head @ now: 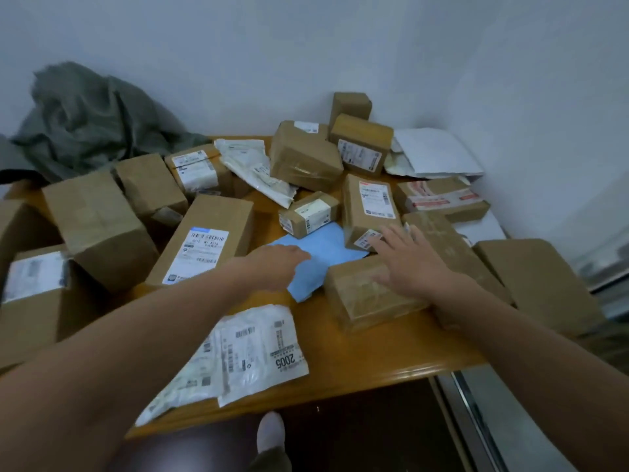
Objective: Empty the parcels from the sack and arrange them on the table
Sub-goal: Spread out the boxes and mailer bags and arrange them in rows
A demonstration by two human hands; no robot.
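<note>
**Left grip (272, 264) and right grip (408, 257): arranging stage, mid-bench**

Left grip: reaches across onto the near-left part of the blue mailer (326, 253). Its fingers are blurred and turned away, so flat or pinching cannot be told.

Right grip: released, with fingers straight and spread. The palm rests on top of the plain brown carton (360, 301). The fingertips touch the lower end of the labelled carton (367, 209) just behind it.

Sack (92, 120): grey-green, slack and crumpled, at the far left against the wall.

Parcels: strewn over the bench (357, 366) at all angles, some leaning on others.
- Long carton (204, 240), label up, just left of the left forearm.
- 2 white mailers (252, 349), overlapping at the front edge, 1 corner overhanging.
- Pale envelopes (435, 151) at the far right, by the wall.

Step in hand: the emptying looks done, judging by the limp sack. Sorting the heap into order has begun at the centre.

Next move calls for:
- The blue mailer appears pinned under the plain brown carton and a small carton (306, 214).
- Freeing it would need the right grip to steady or lift the carton.
- The left grip would then take a thin edge pinch and draw the mailer out flat.
</note>
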